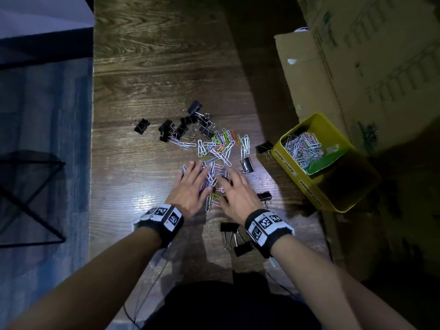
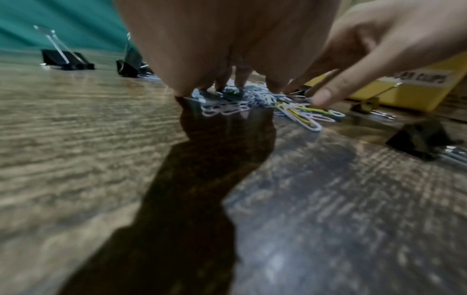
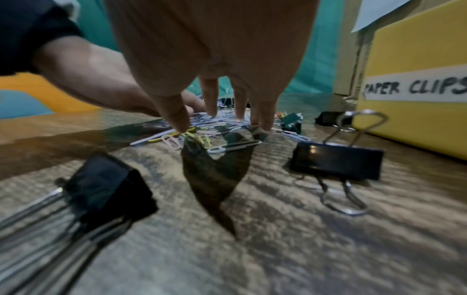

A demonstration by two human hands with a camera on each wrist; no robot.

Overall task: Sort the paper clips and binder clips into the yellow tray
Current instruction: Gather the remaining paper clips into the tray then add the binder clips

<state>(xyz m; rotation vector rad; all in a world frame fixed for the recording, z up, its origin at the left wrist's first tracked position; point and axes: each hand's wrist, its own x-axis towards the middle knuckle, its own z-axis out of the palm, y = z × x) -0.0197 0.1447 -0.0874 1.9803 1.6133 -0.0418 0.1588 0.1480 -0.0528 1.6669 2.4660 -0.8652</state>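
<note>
Wood tabletop (image 1: 142,67) holds paper clips (image 1: 214,148) being raked together w/ spread fingers of left hand (image 1: 190,186) & right hand (image 1: 234,194), nothing pinched; next, scooping into yellow tray (image 1: 281,158), paper-clip side, is needed.

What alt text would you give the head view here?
Both hands, left hand and right hand, press spread fingers onto a pile of paper clips on a wooden table. Black binder clips lie scattered around; a yellow tray at right holds paper clips.
</note>
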